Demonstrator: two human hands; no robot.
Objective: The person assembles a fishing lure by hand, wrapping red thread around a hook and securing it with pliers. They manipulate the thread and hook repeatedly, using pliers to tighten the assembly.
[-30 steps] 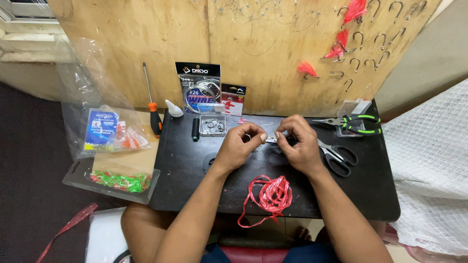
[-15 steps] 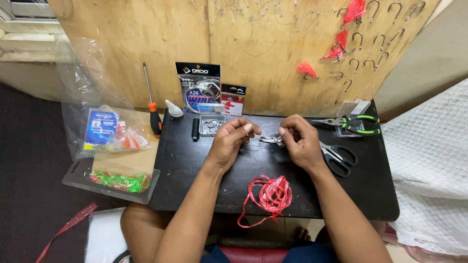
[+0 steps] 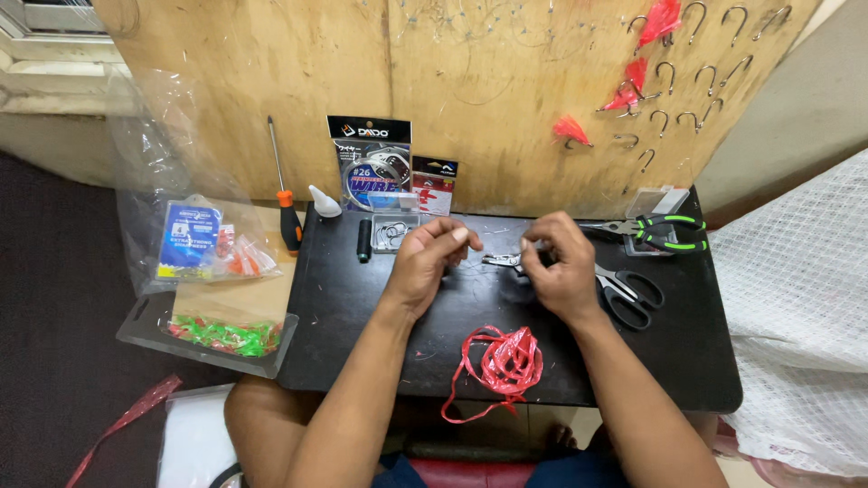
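Thin wire (image 3: pixel 493 256) stretched left-right, left hand (image 3: pixel 425 262), right hand (image 3: pixel 561 271)

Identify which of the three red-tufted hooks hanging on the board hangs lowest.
The left tuft, alone toward the board's middle. The other two, the top tuft and the middle tuft, hang higher, up and to its right among the bare hooks.

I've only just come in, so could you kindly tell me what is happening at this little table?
A person sits at a small black table set against a plywood board hung with hooks. The left hand pinches something too fine to make out, perhaps thin wire. The right hand holds a small metal tool, partly hidden. Scissors and green-handled pliers lie beside the right hand, and a tangle of red plastic strip lies in front of both.
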